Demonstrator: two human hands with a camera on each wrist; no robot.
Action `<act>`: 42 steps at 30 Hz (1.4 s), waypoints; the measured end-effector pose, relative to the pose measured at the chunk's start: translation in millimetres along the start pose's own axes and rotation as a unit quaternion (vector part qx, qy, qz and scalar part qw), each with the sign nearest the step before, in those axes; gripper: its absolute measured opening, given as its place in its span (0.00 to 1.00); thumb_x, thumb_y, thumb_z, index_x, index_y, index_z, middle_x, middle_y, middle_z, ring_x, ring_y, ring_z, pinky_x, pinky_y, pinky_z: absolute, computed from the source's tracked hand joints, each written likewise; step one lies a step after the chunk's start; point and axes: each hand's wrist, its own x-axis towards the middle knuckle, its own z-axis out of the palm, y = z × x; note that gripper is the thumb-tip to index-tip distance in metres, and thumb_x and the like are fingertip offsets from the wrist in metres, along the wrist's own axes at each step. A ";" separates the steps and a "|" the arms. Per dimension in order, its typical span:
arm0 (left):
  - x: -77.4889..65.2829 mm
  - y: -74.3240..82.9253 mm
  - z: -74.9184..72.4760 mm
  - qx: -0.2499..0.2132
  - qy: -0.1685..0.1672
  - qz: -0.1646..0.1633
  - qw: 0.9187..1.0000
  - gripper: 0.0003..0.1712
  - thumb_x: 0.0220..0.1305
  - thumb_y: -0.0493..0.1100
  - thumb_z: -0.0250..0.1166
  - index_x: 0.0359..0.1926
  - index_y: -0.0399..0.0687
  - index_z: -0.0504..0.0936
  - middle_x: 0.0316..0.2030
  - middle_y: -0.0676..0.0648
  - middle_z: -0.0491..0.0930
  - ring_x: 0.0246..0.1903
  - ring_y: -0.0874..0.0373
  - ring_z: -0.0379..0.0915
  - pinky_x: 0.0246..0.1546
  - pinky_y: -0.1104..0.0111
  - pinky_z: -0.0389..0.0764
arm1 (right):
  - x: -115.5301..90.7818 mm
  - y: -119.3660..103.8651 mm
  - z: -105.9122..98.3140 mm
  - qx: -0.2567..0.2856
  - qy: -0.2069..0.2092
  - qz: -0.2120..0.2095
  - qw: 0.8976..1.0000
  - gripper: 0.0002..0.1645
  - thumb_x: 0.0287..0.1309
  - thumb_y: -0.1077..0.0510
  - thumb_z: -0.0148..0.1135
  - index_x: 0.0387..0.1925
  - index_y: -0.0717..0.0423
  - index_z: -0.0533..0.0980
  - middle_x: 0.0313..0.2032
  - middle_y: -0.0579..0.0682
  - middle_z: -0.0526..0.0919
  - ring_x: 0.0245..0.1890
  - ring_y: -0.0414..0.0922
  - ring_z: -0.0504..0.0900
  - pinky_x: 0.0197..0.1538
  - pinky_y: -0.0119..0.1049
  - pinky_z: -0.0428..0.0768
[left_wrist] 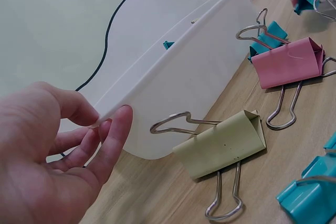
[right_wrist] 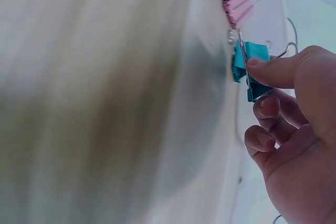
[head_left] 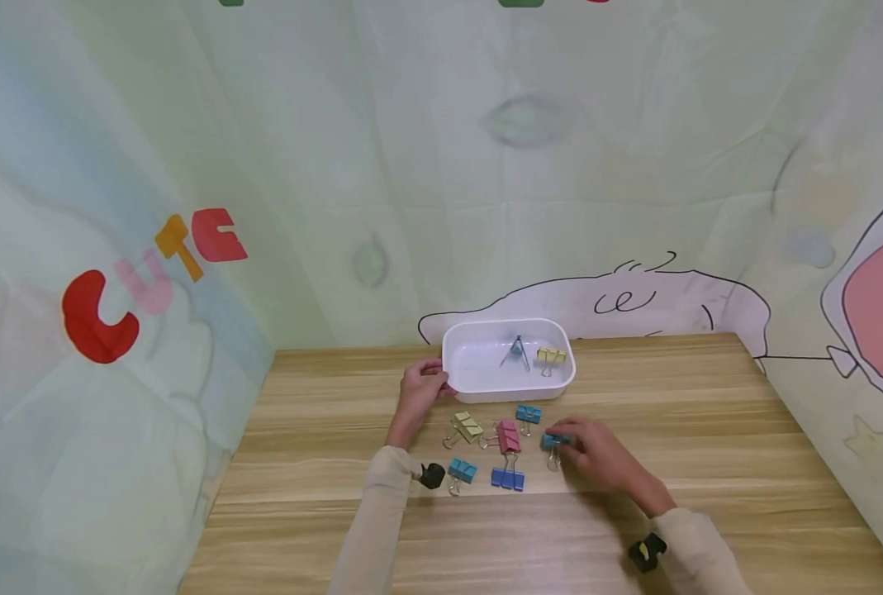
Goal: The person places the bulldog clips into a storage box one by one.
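Observation:
A white plastic tray (head_left: 508,395) stands at the back of the table, with a teal binder clip (head_left: 517,349) and a yellow binder clip (head_left: 551,355) inside. My left hand (head_left: 422,395) pinches the tray's left rim between thumb and fingers, seen close in the left wrist view. Between the thumb and fingers of my right hand (head_left: 597,450) is a teal binder clip (right_wrist: 257,80), right of the other clips. Just before the tray lie a pale yellow clip (left_wrist: 220,144), a pink clip (left_wrist: 289,62) and another teal clip (head_left: 528,413).
Nearer the front lie a blue binder clip (head_left: 508,479) and one more teal clip (head_left: 462,470). The wooden table (head_left: 322,430) ends at a printed cloth backdrop (head_left: 441,165) behind the tray. Black wrist cameras sit on both sleeves.

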 end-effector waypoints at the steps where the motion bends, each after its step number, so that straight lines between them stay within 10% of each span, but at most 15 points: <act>1: 0.1 -0.1 -0.2 0.000 0.000 0.000 1.000 0.21 0.69 0.28 0.60 0.61 0.22 0.73 0.47 0.36 0.74 0.32 0.53 0.82 0.46 0.58 0.91 | 2.2 -1.2 -2.5 0.000 0.004 -0.003 1.000 0.17 0.63 0.69 0.68 0.54 0.62 0.84 0.50 0.53 0.87 0.49 0.50 0.85 0.51 0.44 0.89; 10: 1.0 -0.9 0.3 -0.004 0.000 -0.001 1.000 0.21 0.68 0.27 0.60 0.61 0.21 0.74 0.47 0.36 0.74 0.32 0.52 0.82 0.44 0.60 0.92 | 26.0 -11.9 -26.0 -0.003 0.024 -0.022 0.999 0.18 0.62 0.71 0.68 0.54 0.63 0.84 0.47 0.53 0.87 0.31 0.38 0.74 0.30 0.28 0.79; 34: 0.0 -1.4 -0.2 -0.001 0.000 -0.001 1.000 0.21 0.69 0.27 0.60 0.61 0.22 0.73 0.46 0.36 0.75 0.39 0.41 0.84 0.47 0.56 0.91 | 89.8 -50.2 -63.0 -0.089 0.118 -0.058 0.987 0.13 0.65 0.68 0.68 0.49 0.61 0.87 0.35 0.53 0.88 0.24 0.40 0.71 0.24 0.29 0.71; 42: 0.0 0.8 0.1 -0.004 -0.003 -0.001 1.000 0.22 0.69 0.27 0.60 0.61 0.21 0.73 0.46 0.36 0.74 0.39 0.38 0.83 0.45 0.58 0.92 | 114.0 -65.7 -78.4 -0.112 0.127 -0.098 0.981 0.12 0.66 0.68 0.67 0.49 0.61 0.87 0.43 0.55 0.90 0.31 0.44 0.81 0.33 0.37 0.85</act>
